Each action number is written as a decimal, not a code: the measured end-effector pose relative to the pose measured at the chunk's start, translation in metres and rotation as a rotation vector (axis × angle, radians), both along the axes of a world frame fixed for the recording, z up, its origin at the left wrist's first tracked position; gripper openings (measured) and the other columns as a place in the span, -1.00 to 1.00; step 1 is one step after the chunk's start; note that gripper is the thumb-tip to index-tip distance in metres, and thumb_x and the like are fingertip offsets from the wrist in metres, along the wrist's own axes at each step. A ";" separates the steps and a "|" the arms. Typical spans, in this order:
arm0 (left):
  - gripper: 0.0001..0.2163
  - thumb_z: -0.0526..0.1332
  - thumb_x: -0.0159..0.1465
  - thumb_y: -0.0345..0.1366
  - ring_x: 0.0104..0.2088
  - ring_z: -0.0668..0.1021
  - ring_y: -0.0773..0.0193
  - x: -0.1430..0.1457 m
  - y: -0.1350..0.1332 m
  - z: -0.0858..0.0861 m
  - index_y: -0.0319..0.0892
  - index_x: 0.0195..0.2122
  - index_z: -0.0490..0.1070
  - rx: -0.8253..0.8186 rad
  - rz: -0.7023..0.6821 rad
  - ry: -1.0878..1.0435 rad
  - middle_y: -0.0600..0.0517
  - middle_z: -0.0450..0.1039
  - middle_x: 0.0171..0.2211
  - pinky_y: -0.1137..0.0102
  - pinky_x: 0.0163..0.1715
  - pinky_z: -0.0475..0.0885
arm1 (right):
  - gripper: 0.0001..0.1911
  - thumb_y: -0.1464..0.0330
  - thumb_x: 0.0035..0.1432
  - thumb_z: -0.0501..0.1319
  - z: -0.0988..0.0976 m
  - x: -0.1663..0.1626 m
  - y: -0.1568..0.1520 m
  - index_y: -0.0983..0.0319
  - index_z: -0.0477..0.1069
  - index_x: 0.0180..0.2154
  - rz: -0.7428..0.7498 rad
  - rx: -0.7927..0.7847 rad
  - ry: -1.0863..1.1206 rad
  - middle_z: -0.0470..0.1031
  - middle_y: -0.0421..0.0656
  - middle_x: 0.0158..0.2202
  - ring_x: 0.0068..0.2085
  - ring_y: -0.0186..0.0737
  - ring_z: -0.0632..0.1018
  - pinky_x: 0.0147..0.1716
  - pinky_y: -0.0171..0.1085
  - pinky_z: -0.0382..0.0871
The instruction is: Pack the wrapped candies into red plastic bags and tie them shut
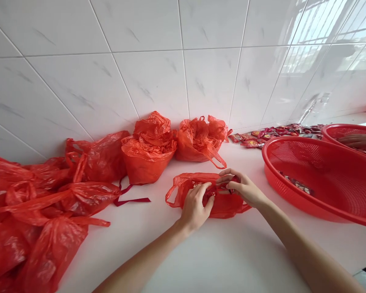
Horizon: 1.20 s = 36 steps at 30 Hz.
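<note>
A red plastic bag (183, 189) lies on the white counter in front of me, its mouth open and a handle loop out to the left. My left hand (197, 206) is over the bag's mouth, fingers curled around a dark red packet (210, 194) with small white marks. Just to its right, my right hand (245, 188) grips a small, shiny dark red packet (232, 185) between thumb and fingers above the bag. The fingertips partly hide both packets, so their exact kind is unclear.
Tied, filled red bags (53, 244) heap up at left, near a dark red ribbon (134, 200). Two open bags of crumpled plastic (148, 162) stand by the tiled wall. Rightward are a red basket (293, 199), scattered red packets (262, 136), and another person's hand (361, 140) over a second basket.
</note>
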<state>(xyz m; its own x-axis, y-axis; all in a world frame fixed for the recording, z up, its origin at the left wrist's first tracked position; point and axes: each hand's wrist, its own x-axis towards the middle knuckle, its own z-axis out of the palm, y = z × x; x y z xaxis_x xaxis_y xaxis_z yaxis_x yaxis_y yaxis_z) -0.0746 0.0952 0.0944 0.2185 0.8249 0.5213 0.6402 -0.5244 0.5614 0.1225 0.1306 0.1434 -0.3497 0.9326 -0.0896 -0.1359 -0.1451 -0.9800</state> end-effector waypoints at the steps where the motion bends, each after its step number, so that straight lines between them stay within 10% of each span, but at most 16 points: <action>1: -0.69 0.19 0.30 -0.34 -0.15 0.63 0.13 -0.001 0.001 0.002 -0.12 0.07 0.39 -0.032 0.012 -0.015 -0.05 0.60 -0.10 0.21 -0.12 0.56 | -0.70 0.41 -0.13 0.30 0.001 0.000 0.000 0.15 0.45 -0.24 0.000 0.004 0.006 0.58 -0.18 -0.30 -0.09 -0.05 0.60 -0.14 -0.07 0.58; 17: -0.82 0.18 0.36 -0.27 -0.19 0.55 0.20 0.003 0.000 0.023 -0.11 -0.13 0.57 -0.083 -0.121 -0.196 -0.02 0.49 -0.26 0.29 -0.14 0.52 | -0.69 0.37 -0.06 0.29 0.006 -0.011 -0.013 0.12 0.43 -0.19 0.063 -0.046 0.052 0.61 -0.18 -0.18 -0.24 -0.17 0.61 -0.24 -0.19 0.56; 36: -0.73 0.20 0.29 -0.08 -0.24 0.63 0.15 -0.026 0.022 0.057 -0.17 -0.26 0.53 -0.477 -0.082 -0.518 -0.01 0.61 -0.31 0.30 -0.14 0.51 | -0.80 0.21 0.18 0.25 0.001 -0.011 -0.015 0.20 0.45 -0.39 -0.086 0.492 -0.380 0.49 -0.21 -0.48 -0.46 -0.24 0.49 -0.42 -0.26 0.40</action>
